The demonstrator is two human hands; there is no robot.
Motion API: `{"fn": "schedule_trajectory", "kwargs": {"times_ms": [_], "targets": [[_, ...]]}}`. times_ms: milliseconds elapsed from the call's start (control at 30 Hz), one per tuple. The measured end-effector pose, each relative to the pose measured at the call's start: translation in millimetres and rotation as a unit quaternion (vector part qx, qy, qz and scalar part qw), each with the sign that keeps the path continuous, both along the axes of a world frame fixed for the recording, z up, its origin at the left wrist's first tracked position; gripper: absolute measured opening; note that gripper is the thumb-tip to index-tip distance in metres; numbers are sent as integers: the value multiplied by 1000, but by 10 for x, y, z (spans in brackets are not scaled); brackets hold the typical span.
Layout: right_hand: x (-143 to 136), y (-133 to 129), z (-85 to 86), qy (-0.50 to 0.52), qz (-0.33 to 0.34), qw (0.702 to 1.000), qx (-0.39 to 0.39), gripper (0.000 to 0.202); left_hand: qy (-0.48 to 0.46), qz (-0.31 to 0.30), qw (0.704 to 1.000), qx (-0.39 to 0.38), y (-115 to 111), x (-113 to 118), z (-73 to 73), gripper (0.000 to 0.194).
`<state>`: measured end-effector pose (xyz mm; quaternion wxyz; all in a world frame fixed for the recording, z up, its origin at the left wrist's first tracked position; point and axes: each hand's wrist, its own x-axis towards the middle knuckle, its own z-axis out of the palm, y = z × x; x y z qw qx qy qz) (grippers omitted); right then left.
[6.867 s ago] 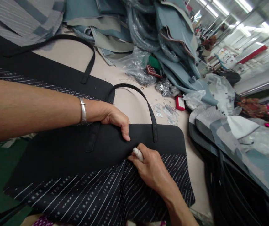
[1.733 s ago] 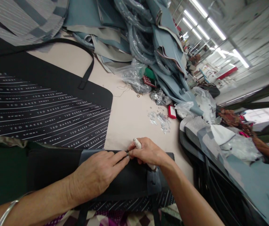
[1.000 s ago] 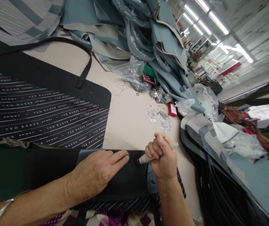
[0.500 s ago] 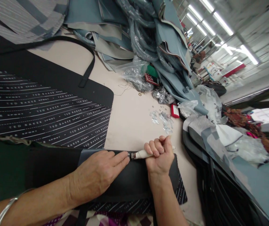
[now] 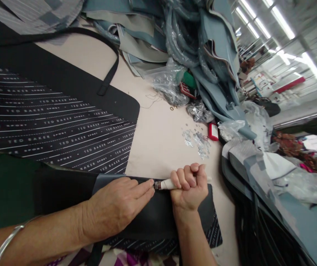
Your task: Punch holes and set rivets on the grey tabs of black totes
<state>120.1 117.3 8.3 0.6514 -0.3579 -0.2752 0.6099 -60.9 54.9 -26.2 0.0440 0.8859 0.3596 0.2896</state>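
A far bag [image 5: 55, 118] is lying at left. The left hand [image 5: 119, 203] is resting on a near bag [image 5: 153, 216], fingertips reaching the tool's tip; whether it is gripping, I cannot tell. The right hand [image 5: 188, 184] is clamping the tool [image 5: 166, 184] over that bag. Discs [image 5: 201, 142] are lying beyond.

Pale tabletop [image 5: 155, 147] | near edge: 1 black piece [image 5: 147, 220] | left: 1 striped panel [image 5: 64, 120] | silver discs [image 5: 202, 143] | 1 red case [image 5: 213, 132]
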Motion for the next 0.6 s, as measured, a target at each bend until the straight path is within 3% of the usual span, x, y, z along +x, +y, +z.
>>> {"fn": "schedule_trajectory", "kwargs": {"times_ms": [200,467,600], "targets": [[-118,-115,121,-89,108,982,125,30,-18,3,1000,9,-1,-10,9,39],[2,37,43,-35,42,997,62,31,-8,4,1000,-3,-13,-26,16,40],[-94,-95,78,-80,65,988,117,31,-18,8,1000,-3,-8,-14,2,39]]}}
